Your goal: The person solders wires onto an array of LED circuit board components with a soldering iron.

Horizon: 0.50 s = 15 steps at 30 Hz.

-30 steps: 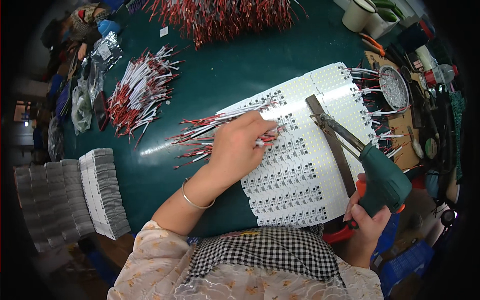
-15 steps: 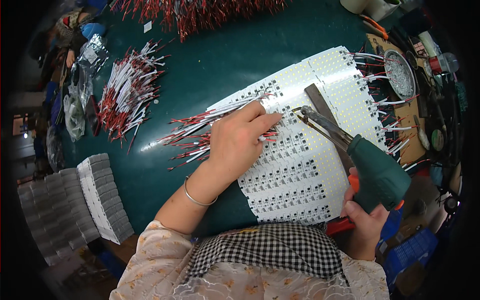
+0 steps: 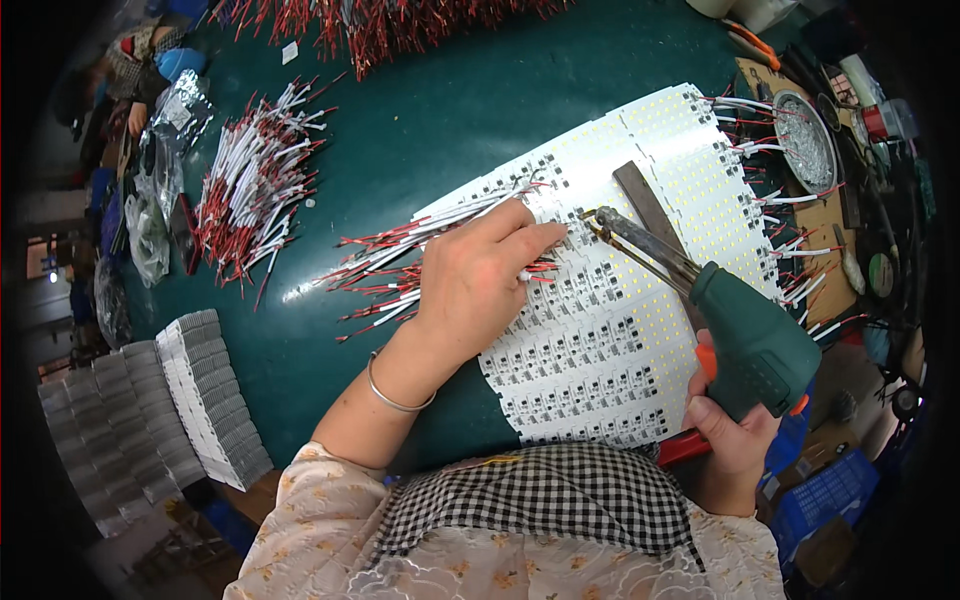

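My left hand (image 3: 480, 280) presses down on red-and-white wires (image 3: 390, 262) where their ends meet the left edge of a white panel of small circuit boards (image 3: 620, 350). Its fingertips pinch a wire end against the boards. My right hand (image 3: 730, 440) grips a green soldering gun (image 3: 745, 340) with an orange trigger. The gun's metal tip (image 3: 592, 216) hovers over the panel just right of my left fingertips. A flat dark metal bar (image 3: 645, 205) lies on the panel under the gun's barrel.
A loose bundle of red-and-white wires (image 3: 255, 185) lies at the left on the green table (image 3: 450, 110), more wires (image 3: 400, 20) at the far edge. Stacks of white board strips (image 3: 150, 420) sit at the lower left. A round metal dish (image 3: 805, 125) stands at the right.
The soldering gun's tip has moved left across the panel, closer to my left fingertips. My left hand has stayed on the wires.
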{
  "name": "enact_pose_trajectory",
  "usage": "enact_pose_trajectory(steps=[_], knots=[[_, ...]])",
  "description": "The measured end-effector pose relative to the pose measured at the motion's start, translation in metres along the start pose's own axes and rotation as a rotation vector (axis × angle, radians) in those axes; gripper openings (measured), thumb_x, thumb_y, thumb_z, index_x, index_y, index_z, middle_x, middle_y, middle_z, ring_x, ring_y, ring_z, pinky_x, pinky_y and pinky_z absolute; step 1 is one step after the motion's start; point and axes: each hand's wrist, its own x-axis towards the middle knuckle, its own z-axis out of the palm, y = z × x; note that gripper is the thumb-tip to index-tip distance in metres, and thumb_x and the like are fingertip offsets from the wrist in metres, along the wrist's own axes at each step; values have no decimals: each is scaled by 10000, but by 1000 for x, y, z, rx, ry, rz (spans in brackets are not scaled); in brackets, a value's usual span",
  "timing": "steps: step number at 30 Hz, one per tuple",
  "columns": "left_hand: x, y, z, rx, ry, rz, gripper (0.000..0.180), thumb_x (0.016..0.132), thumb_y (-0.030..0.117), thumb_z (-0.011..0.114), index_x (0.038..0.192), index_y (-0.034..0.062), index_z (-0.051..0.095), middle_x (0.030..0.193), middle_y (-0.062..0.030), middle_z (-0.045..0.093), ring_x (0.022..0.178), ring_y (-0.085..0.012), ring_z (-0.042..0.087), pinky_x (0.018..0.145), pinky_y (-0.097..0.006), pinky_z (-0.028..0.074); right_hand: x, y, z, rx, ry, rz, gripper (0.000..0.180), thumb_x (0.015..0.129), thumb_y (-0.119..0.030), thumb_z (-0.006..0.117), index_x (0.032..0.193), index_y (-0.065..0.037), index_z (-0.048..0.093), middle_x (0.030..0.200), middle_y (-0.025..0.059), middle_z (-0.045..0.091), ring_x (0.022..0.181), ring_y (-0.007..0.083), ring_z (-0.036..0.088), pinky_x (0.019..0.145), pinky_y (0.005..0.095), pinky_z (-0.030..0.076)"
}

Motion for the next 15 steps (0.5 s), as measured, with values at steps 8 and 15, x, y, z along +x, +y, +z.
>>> enact_pose_trajectory(steps=[8,15], knots=[[3,-6,-4,-128,-55,-12,474,571,-182,590,975,41,699,814,-76,644,727,-208,676,629,-291,555,4,-3,2,-34,-65,66,557,747,-58,740,1218,107,494,881,143,606,587,150,569,491,238,456],[5,-6,-2,-136,-65,15,464,580,-183,587,979,30,692,811,-83,644,733,-204,679,634,-290,555,4,1,5,8,-12,27,504,763,-43,722,1193,77,489,934,157,588,627,159,581,491,250,477]])
